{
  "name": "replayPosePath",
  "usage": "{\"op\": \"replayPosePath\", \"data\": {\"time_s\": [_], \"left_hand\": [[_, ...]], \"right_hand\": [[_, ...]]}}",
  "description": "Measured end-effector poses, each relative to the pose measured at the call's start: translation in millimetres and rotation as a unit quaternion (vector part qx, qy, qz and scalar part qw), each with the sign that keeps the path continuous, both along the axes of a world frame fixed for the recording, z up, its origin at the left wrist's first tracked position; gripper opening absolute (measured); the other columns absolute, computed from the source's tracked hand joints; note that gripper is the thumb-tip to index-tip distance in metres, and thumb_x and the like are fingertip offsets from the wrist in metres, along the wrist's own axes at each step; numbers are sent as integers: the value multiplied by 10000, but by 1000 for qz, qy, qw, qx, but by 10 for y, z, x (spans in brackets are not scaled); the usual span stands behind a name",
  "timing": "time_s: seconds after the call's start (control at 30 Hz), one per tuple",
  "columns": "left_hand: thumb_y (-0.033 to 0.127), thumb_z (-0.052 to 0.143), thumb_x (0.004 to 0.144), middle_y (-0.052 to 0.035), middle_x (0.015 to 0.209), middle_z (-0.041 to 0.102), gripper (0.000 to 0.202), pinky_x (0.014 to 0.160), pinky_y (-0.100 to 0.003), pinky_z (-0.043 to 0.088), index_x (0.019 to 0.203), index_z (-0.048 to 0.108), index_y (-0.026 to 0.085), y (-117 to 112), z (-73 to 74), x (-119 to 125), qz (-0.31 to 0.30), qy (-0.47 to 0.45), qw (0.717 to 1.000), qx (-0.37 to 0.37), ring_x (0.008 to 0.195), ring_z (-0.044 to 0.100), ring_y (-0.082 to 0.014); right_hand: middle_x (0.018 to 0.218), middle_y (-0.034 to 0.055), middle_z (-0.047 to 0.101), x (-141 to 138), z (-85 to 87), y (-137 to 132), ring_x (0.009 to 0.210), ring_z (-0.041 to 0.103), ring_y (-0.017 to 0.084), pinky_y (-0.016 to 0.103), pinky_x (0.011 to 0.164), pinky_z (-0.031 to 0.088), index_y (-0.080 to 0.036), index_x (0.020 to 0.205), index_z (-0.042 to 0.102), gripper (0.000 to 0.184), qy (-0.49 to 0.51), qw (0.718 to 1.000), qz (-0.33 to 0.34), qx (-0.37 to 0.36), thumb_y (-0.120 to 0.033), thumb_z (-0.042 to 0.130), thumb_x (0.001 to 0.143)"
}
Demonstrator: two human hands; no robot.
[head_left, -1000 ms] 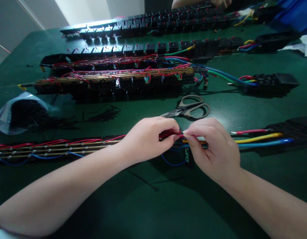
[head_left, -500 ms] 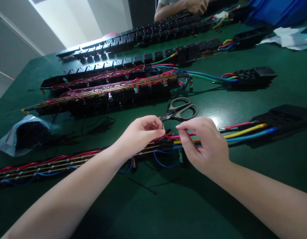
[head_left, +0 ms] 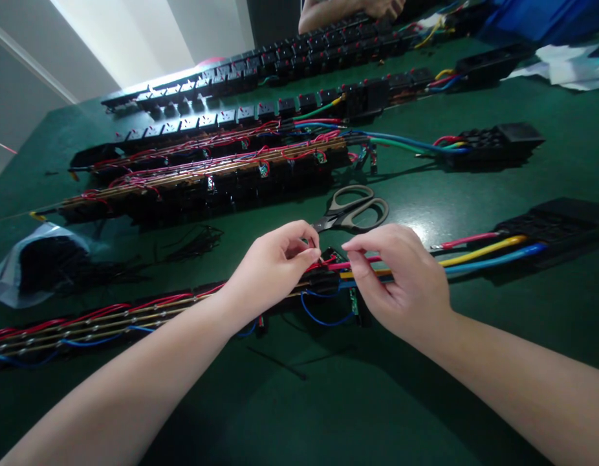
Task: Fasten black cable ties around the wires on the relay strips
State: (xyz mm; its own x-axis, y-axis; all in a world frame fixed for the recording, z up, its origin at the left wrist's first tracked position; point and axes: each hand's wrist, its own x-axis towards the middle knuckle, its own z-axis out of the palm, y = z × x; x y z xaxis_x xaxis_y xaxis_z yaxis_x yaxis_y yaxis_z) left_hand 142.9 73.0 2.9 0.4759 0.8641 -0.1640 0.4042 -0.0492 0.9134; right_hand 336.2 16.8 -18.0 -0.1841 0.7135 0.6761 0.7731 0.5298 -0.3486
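A long black socket strip (head_left: 110, 320) with brass bars and red and blue wires lies across the green table in front of me. My left hand (head_left: 273, 266) is closed, pinching the thin red wires (head_left: 328, 263) at the strip's right end. My right hand (head_left: 401, 285) is closed too, thumb and forefinger pinched on the same red wires where the thick red, yellow and blue cables (head_left: 479, 252) leave the strip toward a black block (head_left: 552, 226). A small green circuit board (head_left: 352, 301) hangs below the strip between my hands.
Grey-handled scissors (head_left: 352, 212) lie just behind my hands. Several more wired socket strips (head_left: 207, 175) fill the back of the table. A bag of black cable ties (head_left: 32, 265) sits at the left, loose ties (head_left: 195, 241) beside it. Another person's arm (head_left: 348, 10) works at the far edge.
The view tilted, so the strip now slants. My hands moved slightly apart along the red wires, both still pinching them.
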Motion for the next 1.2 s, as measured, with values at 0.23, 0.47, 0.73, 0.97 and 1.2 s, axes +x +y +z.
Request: {"op": "replayPosePath", "data": {"time_s": [0.23,0.47,0.73,0.97,1.2], "left_hand": [[168,651,854,60,723,626,32,656,-211,431,837,629,183,11,5,13,-6,-65,998,-3,694,587,-90],[153,638,860,68,721,638,37,648,-201,424,857,622,187,12,4,4,-7,-75,997,-23,689,583,-82],[166,636,856,69,692,626,27,623,-209,402,854,619,187,25,19,7,-7,-70,997,-35,660,561,-84],[189,631,852,57,708,615,34,639,-236,415,844,599,197,30,8,18,-4,-28,999,-16,683,577,-109],[187,630,859,57,715,617,44,644,-234,421,847,588,194,49,-8,14,-10,-33,999,-18,682,568,-101]], "right_hand": [[855,45,735,0,-3,30,801,683,217,382,740,492,-211,945,623,85,-65,997,48,-3,-141,577,928],[889,65,741,-11,-23,28,820,673,216,365,728,505,-192,942,644,79,-90,994,60,-13,-138,589,926],[952,98,754,-27,-3,30,872,684,258,399,777,522,-172,964,659,97,-106,992,57,-43,-182,570,930],[923,86,750,-13,17,29,853,674,259,396,774,488,-202,938,633,95,-112,986,60,-105,-217,549,894],[870,88,718,-9,16,32,868,649,269,400,777,457,-195,913,624,99,-127,986,57,-96,-237,538,890]]}}
